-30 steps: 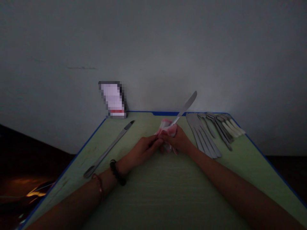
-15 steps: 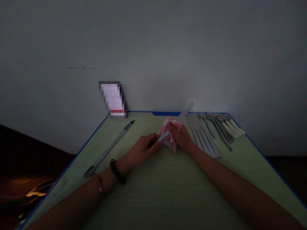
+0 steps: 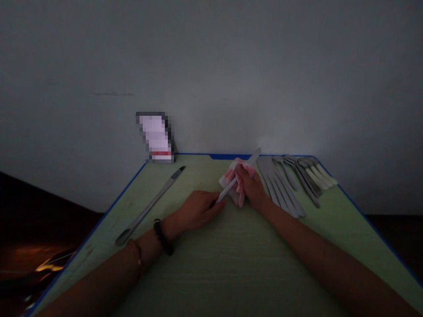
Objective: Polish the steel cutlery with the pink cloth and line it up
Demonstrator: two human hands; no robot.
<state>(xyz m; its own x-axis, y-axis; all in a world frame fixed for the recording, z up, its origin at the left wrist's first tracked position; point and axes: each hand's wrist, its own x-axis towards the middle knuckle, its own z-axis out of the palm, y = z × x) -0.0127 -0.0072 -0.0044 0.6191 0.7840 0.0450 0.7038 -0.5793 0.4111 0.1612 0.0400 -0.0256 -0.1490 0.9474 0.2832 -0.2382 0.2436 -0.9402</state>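
Note:
Near the table's middle, my left hand (image 3: 201,210) grips one end of a metal table knife (image 3: 228,188). The knife slants up to the right, and its blade sticks out past a pink and white cloth (image 3: 231,174). My right hand (image 3: 253,187) pinches this cloth around the knife, so the covered stretch of metal is hidden. Left of my hands lies a long slender metal utensil (image 3: 152,204) with a dark tip and a broad near end. Close to my right wrist, several table knives (image 3: 282,196) lie side by side.
Farther right are several metal spoons (image 3: 302,180) and several pieces of cutlery with white handles (image 3: 319,174). A blurred phone-like screen (image 3: 157,134) leans on the wall (image 3: 211,66) at the back left. Blue edging borders the pale green table (image 3: 211,264).
The knife's far tip has dropped slightly down and left. More of its length shows between my hands, as my left hand has moved slightly lower. The cloth has shifted around the knife.

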